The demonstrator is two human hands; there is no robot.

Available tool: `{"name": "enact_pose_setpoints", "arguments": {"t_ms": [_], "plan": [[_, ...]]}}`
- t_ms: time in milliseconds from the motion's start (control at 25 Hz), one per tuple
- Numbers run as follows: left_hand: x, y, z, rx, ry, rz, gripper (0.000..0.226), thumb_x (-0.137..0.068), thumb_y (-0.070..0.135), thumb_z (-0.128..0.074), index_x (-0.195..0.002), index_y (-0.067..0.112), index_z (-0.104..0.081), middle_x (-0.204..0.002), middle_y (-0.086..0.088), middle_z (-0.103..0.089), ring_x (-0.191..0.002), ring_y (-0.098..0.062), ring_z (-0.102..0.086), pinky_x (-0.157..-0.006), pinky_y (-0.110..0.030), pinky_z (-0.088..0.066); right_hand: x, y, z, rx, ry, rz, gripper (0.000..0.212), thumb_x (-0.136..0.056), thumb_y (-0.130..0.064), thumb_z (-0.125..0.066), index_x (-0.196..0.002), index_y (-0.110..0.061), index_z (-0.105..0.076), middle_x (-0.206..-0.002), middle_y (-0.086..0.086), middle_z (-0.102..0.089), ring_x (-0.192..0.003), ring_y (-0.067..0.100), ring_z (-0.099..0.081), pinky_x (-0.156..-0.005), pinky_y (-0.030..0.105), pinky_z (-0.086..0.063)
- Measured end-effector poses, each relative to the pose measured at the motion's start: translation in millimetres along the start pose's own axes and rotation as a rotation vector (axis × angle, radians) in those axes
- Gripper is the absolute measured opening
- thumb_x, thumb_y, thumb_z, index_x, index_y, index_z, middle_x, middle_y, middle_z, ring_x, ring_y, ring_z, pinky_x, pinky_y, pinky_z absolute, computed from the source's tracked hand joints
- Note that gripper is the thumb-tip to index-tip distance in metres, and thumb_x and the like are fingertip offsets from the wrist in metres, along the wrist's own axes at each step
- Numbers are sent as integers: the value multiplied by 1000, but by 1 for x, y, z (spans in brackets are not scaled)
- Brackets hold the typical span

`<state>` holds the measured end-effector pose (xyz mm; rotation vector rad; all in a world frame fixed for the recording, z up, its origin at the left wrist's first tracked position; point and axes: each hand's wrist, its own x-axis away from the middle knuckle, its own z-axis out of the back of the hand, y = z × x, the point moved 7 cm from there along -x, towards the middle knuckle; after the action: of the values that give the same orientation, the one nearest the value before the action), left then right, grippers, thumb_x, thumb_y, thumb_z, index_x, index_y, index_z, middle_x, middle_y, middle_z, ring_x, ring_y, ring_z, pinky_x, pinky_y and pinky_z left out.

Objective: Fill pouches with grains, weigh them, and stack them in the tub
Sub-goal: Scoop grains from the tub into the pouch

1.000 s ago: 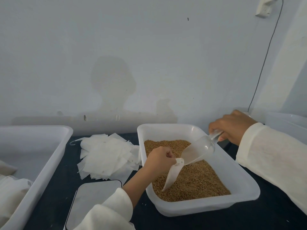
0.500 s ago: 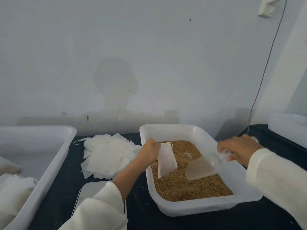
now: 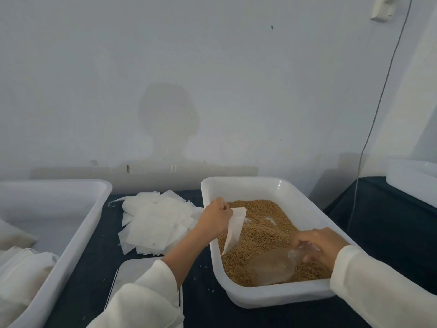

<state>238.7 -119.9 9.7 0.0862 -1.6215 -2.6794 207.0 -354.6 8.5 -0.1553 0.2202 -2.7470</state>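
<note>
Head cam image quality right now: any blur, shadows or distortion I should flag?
Head view: soft overall, dim bluish light. The right hand and clear scoop smear with motion blur in the grain. The left hand and pouch are sharper. A head-shaped shadow falls on the wall. Wide-angle bending shows along the left tub rim.

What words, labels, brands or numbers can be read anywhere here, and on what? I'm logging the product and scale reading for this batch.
None can be read.
Scale: no display or digits in view; a sleeve covers its near part.
Grain tray, left tub, clear scoop, held pouch, pile of empty pouches: all plain, with no print.
Wall fixture: no marking legible.
</note>
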Motion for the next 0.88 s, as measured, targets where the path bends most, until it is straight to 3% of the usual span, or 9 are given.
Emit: {"name": "enact_pose_setpoints", "arguments": {"t_ms": [160,360,560,680,880], "plan": [[1,4,-9,-99,-41,-64,18,-91,9,-50,-74,11,-46,-76,-4,-56,-71,-19,-55,-79,-37,-54,14,17,32,-155,71,-57,29,-80,-6,-69,-84,-34,-62,-98,-19,-65,-102,0,-57,-97,26,-41],[2,5,-23,-132,-80,-132,12,-85,10,-58,-73,8,-58,-77,-13,-57,-66,-19,-52,-69,-29,-51,16,21,78,-194,214,-63,25,-83,-4,-67,-88,-29,-64,-102,-13,-67,-102,7,-60,-95,29,-44],[0,1,-30,-91,-92,-124,15,-81,10,-57,-67,8,-58,-78,-13,-58,-64,-18,-50,-66,-30,-52,10,7,96,78,284,-93,22,-88,-17,-64,-101,-34,-62,-107,-11,-67,-103,15,-59,-94,30,-43],[0,-1,-30,-95,-80,-122,17,-82,10,-57,-65,8,-55,-78,-13,-58,-63,-18,-49,-63,-25,-51,7,-3,100,274,299,-111,22,-91,-26,-60,-109,-39,-58,-114,-16,-62,-108,16,-52,-96,30,-32],[1,-1,-28,-102,-65,-107,25,-84,11,-58,-60,9,-51,-78,-12,-59,-63,-18,-52,-65,-28,-52,7,-8,101,338,297,-90,24,-92,-24,-58,-112,-37,-57,-113,-18,-60,-90,6,-39,-68,23,-11]]}}
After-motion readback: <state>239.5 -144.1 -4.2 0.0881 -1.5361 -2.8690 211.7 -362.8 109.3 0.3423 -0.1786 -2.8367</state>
